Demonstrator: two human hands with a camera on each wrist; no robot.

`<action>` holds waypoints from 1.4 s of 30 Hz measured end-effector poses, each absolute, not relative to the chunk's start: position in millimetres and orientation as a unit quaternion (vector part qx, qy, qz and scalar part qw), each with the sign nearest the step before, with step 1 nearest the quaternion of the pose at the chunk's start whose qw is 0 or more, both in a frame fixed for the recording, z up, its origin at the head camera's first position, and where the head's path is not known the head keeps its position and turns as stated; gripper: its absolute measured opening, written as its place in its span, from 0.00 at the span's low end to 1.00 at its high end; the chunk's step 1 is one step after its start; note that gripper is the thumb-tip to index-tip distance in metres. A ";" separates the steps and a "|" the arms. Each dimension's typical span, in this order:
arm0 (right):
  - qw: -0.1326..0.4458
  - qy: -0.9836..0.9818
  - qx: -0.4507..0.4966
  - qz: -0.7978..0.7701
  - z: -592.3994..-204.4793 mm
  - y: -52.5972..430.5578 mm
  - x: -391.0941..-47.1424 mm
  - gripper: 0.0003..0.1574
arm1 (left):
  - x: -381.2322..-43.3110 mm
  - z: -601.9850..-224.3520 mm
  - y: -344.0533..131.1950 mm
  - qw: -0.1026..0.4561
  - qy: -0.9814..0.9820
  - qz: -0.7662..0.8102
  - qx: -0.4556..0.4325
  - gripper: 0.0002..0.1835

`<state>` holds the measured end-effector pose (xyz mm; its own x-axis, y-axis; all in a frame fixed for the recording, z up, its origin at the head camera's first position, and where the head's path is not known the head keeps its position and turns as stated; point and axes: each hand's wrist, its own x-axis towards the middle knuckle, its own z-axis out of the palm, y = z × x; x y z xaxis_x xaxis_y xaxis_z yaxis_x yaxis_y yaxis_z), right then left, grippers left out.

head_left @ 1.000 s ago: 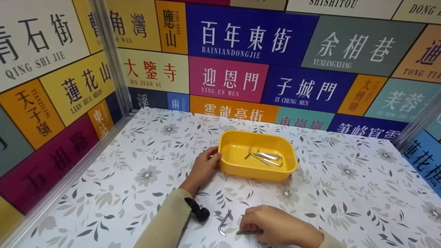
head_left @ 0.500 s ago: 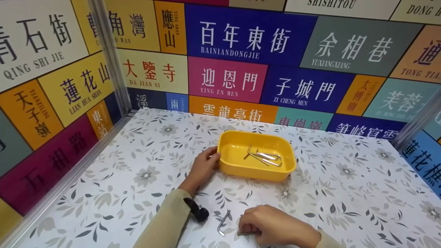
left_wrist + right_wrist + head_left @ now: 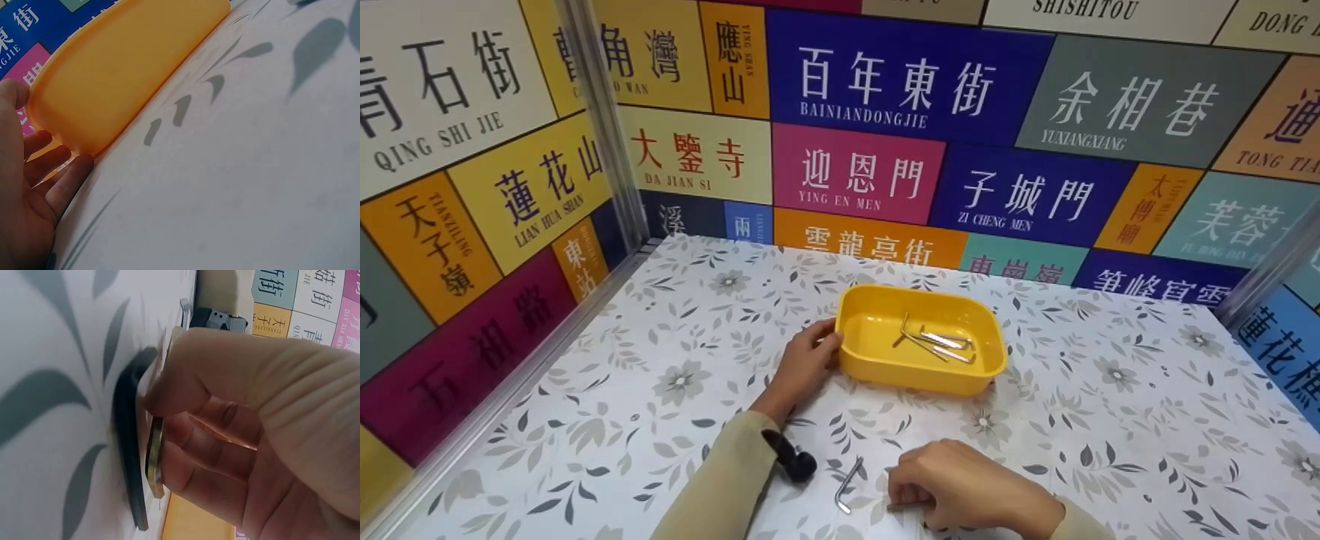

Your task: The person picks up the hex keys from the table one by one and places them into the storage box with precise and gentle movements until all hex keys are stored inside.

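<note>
My left hand (image 3: 804, 358) holds the near left end of a yellow plastic box (image 3: 915, 375). In the left wrist view its fingers bend against the box's end. Several silver hex keys (image 3: 947, 342) lie inside the box. Lower down, my right hand (image 3: 960, 484) is close over the table; in the right wrist view its thumb and fingers pinch a brass-toned hex key (image 3: 156, 458), partly hidden by the thumb. Beside that lies a dark hex key (image 3: 128, 439), which the hand hides in the head view. A silver hex key (image 3: 846, 491) rests left of my right hand.
A white tabletop (image 3: 607, 420) with a leaf and flower print spreads underneath. Colourful sign-covered panels (image 3: 855, 169) stand along the back and left edges. A black wrist camera (image 3: 793, 459) sits on my left sleeve.
My right hand has shifted slightly to the right, and the bar that stuck out from its fingers shows less in the head view. My left hand and the box keep their place.
</note>
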<state>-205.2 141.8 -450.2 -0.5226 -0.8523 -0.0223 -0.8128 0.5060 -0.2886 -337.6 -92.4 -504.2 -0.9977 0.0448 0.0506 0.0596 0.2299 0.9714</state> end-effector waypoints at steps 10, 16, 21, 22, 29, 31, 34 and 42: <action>0.059 0.867 -0.466 -0.164 -444.4 152.7 -216.9 0.20 | -337.6 -504.2 -93.0 -0.001 -0.786 -0.618 -0.033 0.27; 0.044 0.862 -0.465 -0.196 -433.8 162.7 -232.6 0.21 | -338.7 -504.5 -95.1 -0.003 -0.782 -0.622 -0.029 0.27; 0.036 0.860 -0.454 -0.230 -427.7 172.9 -243.6 0.21 | -337.5 -505.0 -96.4 0.002 -0.780 -0.625 -0.031 0.28; 0.033 0.861 -0.449 -0.236 -426.1 175.1 -245.3 0.22 | -337.2 -504.6 -96.1 0.001 -0.780 -0.625 -0.030 0.28; 0.005 0.883 -0.391 -0.261 -411.4 184.5 -261.8 0.24 | -339.0 -504.7 -92.4 0.000 -0.769 -0.638 -0.033 0.26; -0.010 0.887 -0.380 -0.262 -409.2 183.6 -269.0 0.22 | -339.0 -504.7 -92.6 0.000 -0.768 -0.640 -0.031 0.26; -0.030 0.897 -0.364 -0.250 -406.8 180.5 -280.1 0.20 | -338.5 -505.1 -93.2 0.001 -0.769 -0.639 -0.032 0.26; -0.092 0.922 -0.319 -0.199 -400.6 180.4 -303.5 0.20 | -337.7 -503.5 -92.0 -0.001 -0.776 -0.630 -0.029 0.26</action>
<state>-303.5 180.4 -400.6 -0.7792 -0.5523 0.2965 -0.6254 0.7171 -0.3076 -337.7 -92.0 -503.5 -0.9983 0.0462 0.0355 0.0443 0.2055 0.9777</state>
